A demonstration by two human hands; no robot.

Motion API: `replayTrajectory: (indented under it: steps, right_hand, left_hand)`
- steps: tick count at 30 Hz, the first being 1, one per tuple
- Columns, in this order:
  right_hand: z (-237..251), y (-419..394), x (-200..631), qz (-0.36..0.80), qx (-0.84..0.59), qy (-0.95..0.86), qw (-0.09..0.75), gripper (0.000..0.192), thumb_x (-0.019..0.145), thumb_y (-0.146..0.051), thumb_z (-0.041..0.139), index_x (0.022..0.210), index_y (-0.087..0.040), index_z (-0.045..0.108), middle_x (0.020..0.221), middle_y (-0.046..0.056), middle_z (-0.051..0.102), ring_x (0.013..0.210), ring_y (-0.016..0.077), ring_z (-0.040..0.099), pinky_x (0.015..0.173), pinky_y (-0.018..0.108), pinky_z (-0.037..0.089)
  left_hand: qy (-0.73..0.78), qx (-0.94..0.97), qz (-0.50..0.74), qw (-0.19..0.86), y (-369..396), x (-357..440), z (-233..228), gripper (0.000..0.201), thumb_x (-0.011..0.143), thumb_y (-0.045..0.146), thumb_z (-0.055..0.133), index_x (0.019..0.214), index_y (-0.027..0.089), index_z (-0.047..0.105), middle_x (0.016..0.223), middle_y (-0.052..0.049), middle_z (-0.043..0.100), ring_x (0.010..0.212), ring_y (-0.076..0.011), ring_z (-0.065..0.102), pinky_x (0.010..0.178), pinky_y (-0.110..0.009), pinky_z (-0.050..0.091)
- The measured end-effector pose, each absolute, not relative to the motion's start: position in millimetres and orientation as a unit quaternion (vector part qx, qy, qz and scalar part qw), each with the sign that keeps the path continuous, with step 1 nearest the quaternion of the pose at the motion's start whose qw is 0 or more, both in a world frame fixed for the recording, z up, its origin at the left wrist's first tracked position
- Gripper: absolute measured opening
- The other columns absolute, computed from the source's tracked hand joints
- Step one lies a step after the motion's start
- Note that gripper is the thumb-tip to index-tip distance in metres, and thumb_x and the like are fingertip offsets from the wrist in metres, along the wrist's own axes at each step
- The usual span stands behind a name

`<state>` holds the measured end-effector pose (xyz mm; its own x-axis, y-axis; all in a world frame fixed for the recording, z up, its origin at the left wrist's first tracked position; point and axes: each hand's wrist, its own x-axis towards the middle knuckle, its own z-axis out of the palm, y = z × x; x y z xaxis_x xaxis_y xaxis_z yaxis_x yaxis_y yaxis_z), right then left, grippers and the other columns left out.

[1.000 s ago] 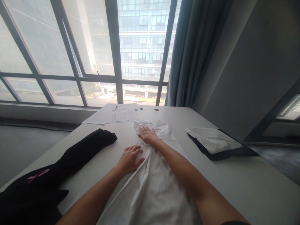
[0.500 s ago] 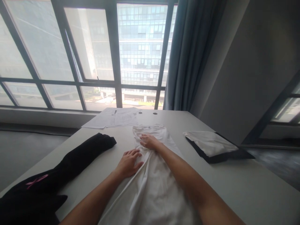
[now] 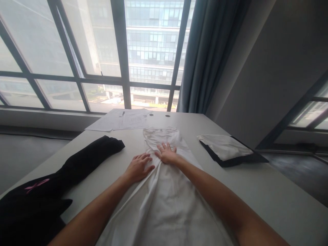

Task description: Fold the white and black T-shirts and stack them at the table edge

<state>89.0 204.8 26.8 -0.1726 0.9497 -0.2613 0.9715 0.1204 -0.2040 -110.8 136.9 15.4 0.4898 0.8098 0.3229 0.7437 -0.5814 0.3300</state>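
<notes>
On white tabletop (image 3: pixel 269 191), smooth white garment (image 3: pixel 176 198) outward with right grip (image 3: pixel 166 154) spread flat, steadying its left edge with left grip (image 3: pixel 138 168) loosely spread, avoiding dragged creases.

Two hands (image 3: pixel 138 167) (image 3: pixel 167 155), two white cloths (image 3: pixel 176 205) (image 3: pixel 225 147), one table (image 3: pixel 271 198), two round holes (image 3: pixel 151 115) (image 3: pixel 167 115)
</notes>
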Motion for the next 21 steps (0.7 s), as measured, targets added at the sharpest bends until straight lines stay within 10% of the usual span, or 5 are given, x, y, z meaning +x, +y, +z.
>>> replayTrajectory:
  steps: [21]
  right_hand:
    - [19, 333, 98, -0.065, 0.696, 0.714, -0.037, 0.067, 0.098, -0.058, 0.016, 0.157, -0.025, 0.022, 0.165, 0.009, 0.011, 0.150, 0.0327, 0.003, 0.113, 0.064, 0.000]
  left_hand:
    - [0.476, 0.840, 0.246, 0.083, 135, -112, 24, 0.028, 0.088, 0.036, 0.059, 0.113, 0.024, 0.067, 0.122, -0.008, 0.066, 0.111, -0.0271, 0.058, 0.098, -0.042, 0.046]
